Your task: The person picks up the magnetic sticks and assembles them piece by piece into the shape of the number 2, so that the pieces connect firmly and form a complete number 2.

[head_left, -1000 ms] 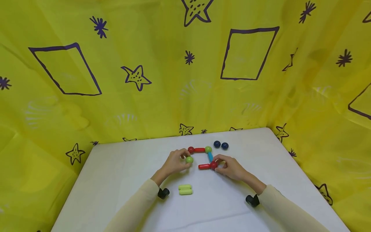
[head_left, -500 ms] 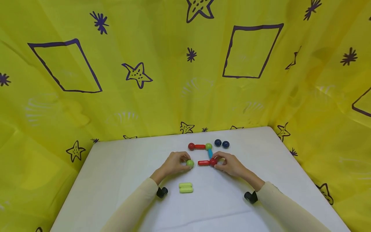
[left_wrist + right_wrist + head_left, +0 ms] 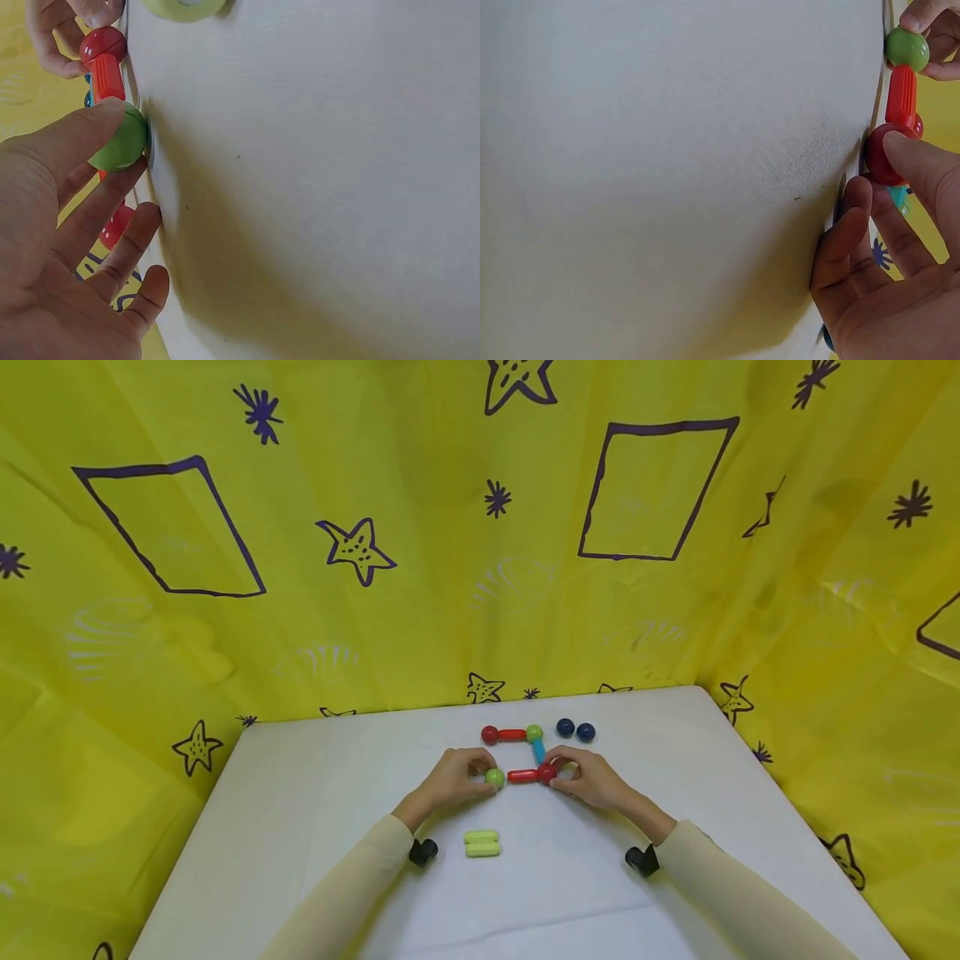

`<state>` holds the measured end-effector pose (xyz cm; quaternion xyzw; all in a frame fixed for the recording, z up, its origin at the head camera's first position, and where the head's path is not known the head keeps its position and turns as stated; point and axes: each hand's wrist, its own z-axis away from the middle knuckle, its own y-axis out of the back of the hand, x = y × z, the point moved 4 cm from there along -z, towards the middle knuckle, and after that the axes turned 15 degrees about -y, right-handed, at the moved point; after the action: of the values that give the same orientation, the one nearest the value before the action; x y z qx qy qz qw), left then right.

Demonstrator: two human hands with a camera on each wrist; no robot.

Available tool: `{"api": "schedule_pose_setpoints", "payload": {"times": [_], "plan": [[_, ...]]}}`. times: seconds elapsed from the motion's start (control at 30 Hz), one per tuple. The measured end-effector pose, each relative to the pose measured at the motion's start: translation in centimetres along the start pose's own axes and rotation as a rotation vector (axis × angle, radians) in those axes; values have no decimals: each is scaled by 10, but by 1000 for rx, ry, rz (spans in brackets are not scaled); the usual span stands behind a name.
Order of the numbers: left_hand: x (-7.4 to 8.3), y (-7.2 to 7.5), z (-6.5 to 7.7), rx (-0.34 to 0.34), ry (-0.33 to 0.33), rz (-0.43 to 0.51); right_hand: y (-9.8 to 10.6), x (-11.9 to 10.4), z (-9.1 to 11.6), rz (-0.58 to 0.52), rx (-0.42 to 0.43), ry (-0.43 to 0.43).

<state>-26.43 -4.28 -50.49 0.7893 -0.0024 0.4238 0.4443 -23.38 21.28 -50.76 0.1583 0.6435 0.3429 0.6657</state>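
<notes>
My left hand (image 3: 457, 777) pinches a green ball (image 3: 124, 142) between thumb and fingers, right at the free end of a red rod (image 3: 522, 776). Opposite it, my right hand (image 3: 588, 777) pinches the red ball (image 3: 883, 156) at that rod's other end. From this ball a blue rod (image 3: 538, 751) runs back to another green ball (image 3: 534, 733). A second red rod (image 3: 512, 735) leads left from there to a second red ball (image 3: 490, 735). Together the rods and balls form a shape open on the left.
Two dark blue balls (image 3: 575, 729) lie at the back, right of the joined pieces. Two pale green rods (image 3: 482, 843) lie side by side nearer the front. The white table (image 3: 300, 827) backs onto a yellow patterned curtain (image 3: 420, 635).
My left hand has brought the green ball toward the person, then right, up to the end of the near red rod. The joined pieces have shifted slightly left with my right hand.
</notes>
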Motion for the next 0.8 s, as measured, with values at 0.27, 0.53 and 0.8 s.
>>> {"api": "schedule_pose_setpoints", "payload": {"times": [0.27,0.53,0.8], "plan": [[1,-1,-1,-4,-4,13,0,-3,-4,11,-3,-5],[-1,-1,-2,-10,8,18,-1,-4,-5,13,-1,-6],[-3,0,0,-26,19,-5,-2,-4,-7,8,-11,-10]]}}
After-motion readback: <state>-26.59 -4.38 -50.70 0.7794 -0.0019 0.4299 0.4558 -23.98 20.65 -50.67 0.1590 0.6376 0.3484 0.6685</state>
